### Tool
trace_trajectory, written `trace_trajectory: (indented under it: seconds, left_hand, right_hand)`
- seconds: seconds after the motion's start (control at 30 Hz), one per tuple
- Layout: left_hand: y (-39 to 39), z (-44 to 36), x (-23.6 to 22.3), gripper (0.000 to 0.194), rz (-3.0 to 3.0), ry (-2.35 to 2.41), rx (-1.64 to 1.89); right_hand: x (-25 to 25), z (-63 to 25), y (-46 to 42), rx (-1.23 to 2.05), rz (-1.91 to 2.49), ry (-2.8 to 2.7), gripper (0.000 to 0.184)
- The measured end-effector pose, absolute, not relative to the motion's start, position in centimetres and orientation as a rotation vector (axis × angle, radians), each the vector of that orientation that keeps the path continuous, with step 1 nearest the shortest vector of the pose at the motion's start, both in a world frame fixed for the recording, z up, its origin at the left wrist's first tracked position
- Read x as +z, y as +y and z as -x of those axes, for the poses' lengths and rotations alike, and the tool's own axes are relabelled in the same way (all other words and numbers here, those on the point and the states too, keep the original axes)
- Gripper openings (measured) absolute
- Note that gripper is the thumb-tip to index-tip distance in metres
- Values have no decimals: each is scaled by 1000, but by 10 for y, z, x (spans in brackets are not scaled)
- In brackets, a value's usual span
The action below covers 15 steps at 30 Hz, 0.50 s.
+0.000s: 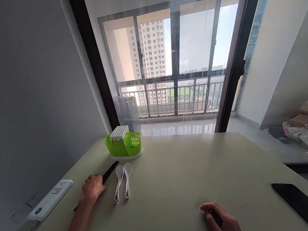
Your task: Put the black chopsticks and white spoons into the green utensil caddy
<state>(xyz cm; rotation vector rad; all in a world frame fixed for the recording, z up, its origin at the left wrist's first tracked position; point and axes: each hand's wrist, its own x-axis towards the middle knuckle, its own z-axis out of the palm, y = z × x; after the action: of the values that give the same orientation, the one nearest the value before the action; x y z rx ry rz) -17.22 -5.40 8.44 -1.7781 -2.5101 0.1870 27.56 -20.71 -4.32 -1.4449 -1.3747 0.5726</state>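
Well — white spoons (126, 169) lie near the left hand (93, 187).

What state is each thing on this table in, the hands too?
Left hand: over the black sticks, fingers curled; grip unclear
Black sticks: lying aslant, partly covered by that hand
Right hand: fingers partly curled, nothing visibly held
White spoons: lying side by side, bowls toward the green caddy
Green caddy: upright, white slatted piece on top
White power strip: lying along the table's left side
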Motion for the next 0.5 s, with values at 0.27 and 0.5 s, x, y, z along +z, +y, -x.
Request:
trace_trajectory:
  seconds: [0.27, 0.5]
  left_hand:
    - [-68, 182, 82, 35, 1762, -2486, 151]
    - [-77, 192, 77, 29, 1747, -2466, 54]
  right_hand:
    - [-43, -274, -207, 570, 1476, -1365, 35]
    - [-48, -272, -206, 576, 1473, -1360, 36]
